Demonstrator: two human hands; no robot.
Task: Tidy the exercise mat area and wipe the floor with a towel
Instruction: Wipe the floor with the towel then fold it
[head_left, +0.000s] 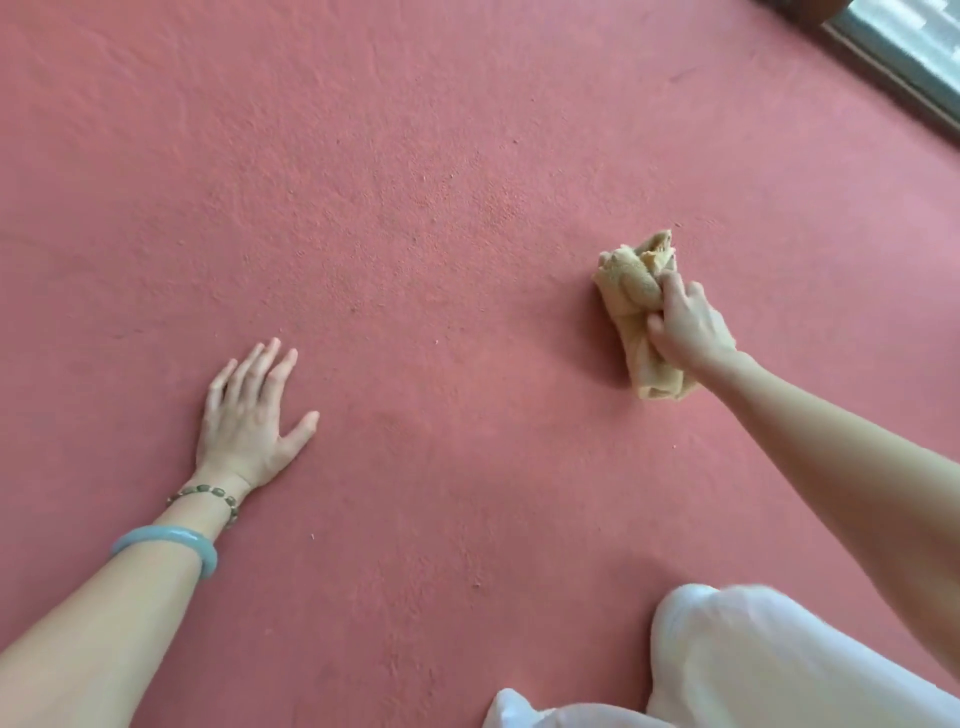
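A bunched tan towel (631, 283) lies pressed on the red floor (415, 208) at the right of the view. My right hand (688, 325) is closed around its middle, with the towel sticking out both beyond the fingers and under the wrist. My left hand (249, 415) rests flat on the floor at the left, palm down, fingers spread, holding nothing. A bead bracelet and a pale green bangle sit on that wrist. No exercise mat is in view.
My knee in white trousers (753, 660) fills the bottom right corner. A grey metal door or window frame (904, 57) runs along the top right corner. Small specks of grit are scattered over the floor between my hands.
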